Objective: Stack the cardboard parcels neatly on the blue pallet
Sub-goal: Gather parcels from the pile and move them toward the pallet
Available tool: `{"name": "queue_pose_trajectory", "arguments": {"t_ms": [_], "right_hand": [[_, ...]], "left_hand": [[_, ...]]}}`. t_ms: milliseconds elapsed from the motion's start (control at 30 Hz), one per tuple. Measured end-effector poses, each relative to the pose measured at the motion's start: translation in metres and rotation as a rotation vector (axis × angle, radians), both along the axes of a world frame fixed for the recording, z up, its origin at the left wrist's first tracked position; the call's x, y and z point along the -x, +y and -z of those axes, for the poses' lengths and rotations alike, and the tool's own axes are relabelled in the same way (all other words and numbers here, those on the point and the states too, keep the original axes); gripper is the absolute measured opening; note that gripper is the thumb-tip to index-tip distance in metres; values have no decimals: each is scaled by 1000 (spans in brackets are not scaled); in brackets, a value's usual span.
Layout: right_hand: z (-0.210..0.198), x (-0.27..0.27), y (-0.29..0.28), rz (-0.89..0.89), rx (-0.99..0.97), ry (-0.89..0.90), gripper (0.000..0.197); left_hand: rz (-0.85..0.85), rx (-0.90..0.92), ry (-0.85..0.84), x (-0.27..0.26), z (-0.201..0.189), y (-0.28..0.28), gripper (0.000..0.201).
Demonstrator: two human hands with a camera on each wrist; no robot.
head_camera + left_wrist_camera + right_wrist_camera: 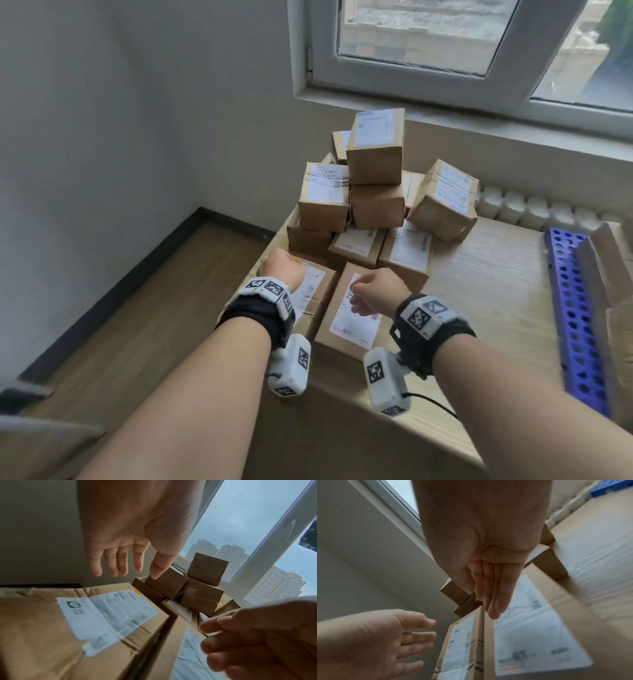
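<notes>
A loose pile of brown cardboard parcels (375, 202) with white labels sits on the far left part of the table. Two flat parcels lie side by side at its near edge. My left hand (281, 265) hovers open over the near-left parcel (317, 291), fingers spread and holding nothing (137, 555). My right hand (375, 291) hangs over the near-right parcel (356, 318) with straight fingers held together (493, 595), touching nothing that I can see. The blue pallet (575, 308) lies along the table's right side, with a large cardboard parcel (613, 267) on it.
The wooden table (486, 291) has bare surface between the pile and the pallet. A white radiator (534, 209) and a window stand behind it. A grey wall and wood floor (154, 325) are at the left, past the table's edge.
</notes>
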State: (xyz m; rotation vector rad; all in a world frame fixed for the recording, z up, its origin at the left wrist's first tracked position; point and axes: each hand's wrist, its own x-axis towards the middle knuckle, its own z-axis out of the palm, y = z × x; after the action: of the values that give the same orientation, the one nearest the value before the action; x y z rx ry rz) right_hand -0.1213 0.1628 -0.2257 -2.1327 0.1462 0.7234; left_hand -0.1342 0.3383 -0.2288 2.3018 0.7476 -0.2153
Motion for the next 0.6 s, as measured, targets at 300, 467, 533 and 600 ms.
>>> {"name": "queue_pose_trajectory", "arguments": {"t_ms": [300, 467, 533, 600], "right_hand": [[19, -12, 57, 64, -112, 282, 41], [21, -20, 69, 56, -3, 197, 12], [17, -20, 72, 71, 8, 269, 21], [15, -21, 72, 69, -20, 307, 33]], "left_hand": [[-40, 128, 120, -1, 21, 40, 45], [-33, 186, 184, -6, 32, 45, 30], [-50, 201, 196, -7, 35, 47, 33], [-94, 236, 205, -9, 36, 50, 34]]}}
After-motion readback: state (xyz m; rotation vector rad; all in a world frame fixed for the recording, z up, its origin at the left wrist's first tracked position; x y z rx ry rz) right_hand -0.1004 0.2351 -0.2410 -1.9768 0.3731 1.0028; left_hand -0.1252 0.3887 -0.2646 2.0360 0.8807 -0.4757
